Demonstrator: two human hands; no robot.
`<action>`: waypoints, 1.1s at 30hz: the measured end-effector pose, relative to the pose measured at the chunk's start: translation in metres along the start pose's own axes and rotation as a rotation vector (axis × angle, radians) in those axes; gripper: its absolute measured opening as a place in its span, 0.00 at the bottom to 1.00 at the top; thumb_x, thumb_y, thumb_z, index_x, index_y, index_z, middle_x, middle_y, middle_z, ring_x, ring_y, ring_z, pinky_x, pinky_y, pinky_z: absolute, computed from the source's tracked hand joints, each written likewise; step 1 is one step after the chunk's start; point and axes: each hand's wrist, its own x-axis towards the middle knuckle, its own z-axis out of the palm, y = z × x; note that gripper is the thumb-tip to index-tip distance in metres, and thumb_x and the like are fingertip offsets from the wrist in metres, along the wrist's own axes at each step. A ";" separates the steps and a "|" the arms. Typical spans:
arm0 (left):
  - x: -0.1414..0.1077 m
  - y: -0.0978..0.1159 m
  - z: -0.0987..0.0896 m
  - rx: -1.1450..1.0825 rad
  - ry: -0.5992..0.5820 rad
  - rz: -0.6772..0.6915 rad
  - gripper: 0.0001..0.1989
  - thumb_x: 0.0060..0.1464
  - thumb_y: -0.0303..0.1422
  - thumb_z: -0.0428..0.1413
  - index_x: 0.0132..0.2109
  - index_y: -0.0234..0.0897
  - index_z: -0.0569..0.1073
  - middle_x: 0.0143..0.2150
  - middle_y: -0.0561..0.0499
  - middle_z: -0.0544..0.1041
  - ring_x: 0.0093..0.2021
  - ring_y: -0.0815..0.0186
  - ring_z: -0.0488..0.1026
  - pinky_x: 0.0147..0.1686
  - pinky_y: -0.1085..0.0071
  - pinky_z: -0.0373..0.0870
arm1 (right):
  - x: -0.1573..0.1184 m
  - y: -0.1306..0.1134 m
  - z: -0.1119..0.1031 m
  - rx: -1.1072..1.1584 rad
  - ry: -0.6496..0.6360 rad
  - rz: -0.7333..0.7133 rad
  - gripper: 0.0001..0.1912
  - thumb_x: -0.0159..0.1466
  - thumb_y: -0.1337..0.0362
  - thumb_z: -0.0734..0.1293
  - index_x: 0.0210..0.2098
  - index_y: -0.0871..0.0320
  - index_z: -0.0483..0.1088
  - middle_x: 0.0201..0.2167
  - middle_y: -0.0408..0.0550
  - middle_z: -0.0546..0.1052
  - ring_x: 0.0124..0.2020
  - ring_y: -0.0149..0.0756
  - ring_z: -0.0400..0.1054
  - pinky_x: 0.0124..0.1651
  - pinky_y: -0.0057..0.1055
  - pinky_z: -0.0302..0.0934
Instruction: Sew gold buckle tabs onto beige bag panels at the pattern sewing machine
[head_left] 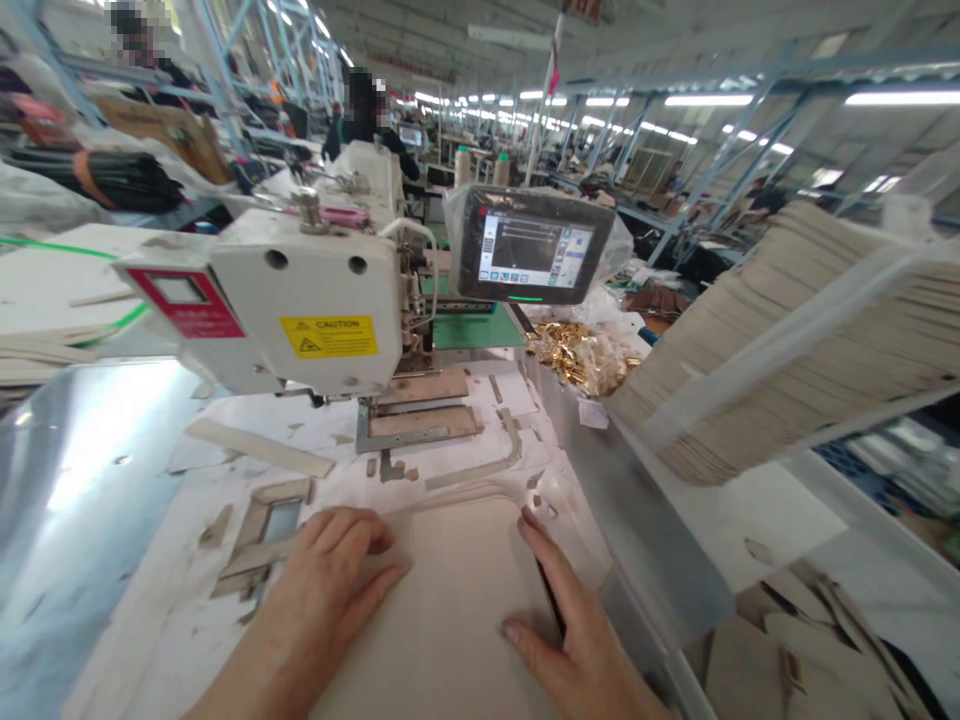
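The beige panel (450, 610) lies on the near part of the worktop (161, 610), in front of the sewing machine (300, 300), its rounded far end towards the machine. The left hand (341, 565) rests over the panel's left side, thumb set apart from bent fingers. The right hand (562, 590) is spread wide at the right side, thumb on the upper face, fingers along the edge (whether any fingertips reach underneath cannot be told).

Risks, in the inspector's judgement: uneven pressure from the two hands could skew the panel. The curved strip (511, 445) and the scraps (390, 465) just beyond its far end could catch beneath it, were it pushed forward, and leave it uneven. The rectangular frame (281, 491), close to the left hand, could be knocked by the wrist. Farther right, the gold-coloured pieces (574, 350) are heaped loosely and could scatter if jolted; the leaning stack of beige pieces (780, 330) could slip should its pale band loosen.

Writing: the yellow label (328, 337) on the machine reads "CAUTION", with warning symbols. The red label (184, 303) bears lettering too small to read, as does the lit screen (534, 245). No brand name is legible.
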 end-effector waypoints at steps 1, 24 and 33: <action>0.000 -0.001 0.000 0.007 -0.004 0.002 0.14 0.58 0.45 0.53 0.43 0.41 0.73 0.42 0.49 0.77 0.44 0.60 0.72 0.44 0.64 0.72 | -0.001 -0.001 0.001 -0.030 0.004 -0.032 0.40 0.62 0.66 0.66 0.70 0.53 0.48 0.70 0.51 0.51 0.70 0.49 0.45 0.69 0.50 0.46; 0.019 0.037 -0.043 -1.377 -0.575 -0.347 0.14 0.54 0.43 0.59 0.34 0.38 0.66 0.35 0.54 0.75 0.38 0.69 0.72 0.44 0.71 0.68 | 0.001 0.006 0.001 0.191 0.107 0.039 0.42 0.58 0.59 0.71 0.69 0.57 0.53 0.65 0.57 0.62 0.65 0.51 0.57 0.64 0.44 0.56; 0.023 0.034 0.001 -1.074 -0.341 -0.368 0.19 0.60 0.42 0.52 0.58 0.46 0.63 0.56 0.48 0.74 0.55 0.64 0.72 0.56 0.66 0.69 | 0.070 -0.013 -0.084 0.488 0.209 0.453 0.30 0.57 0.47 0.69 0.54 0.59 0.71 0.35 0.52 0.81 0.31 0.45 0.76 0.32 0.36 0.70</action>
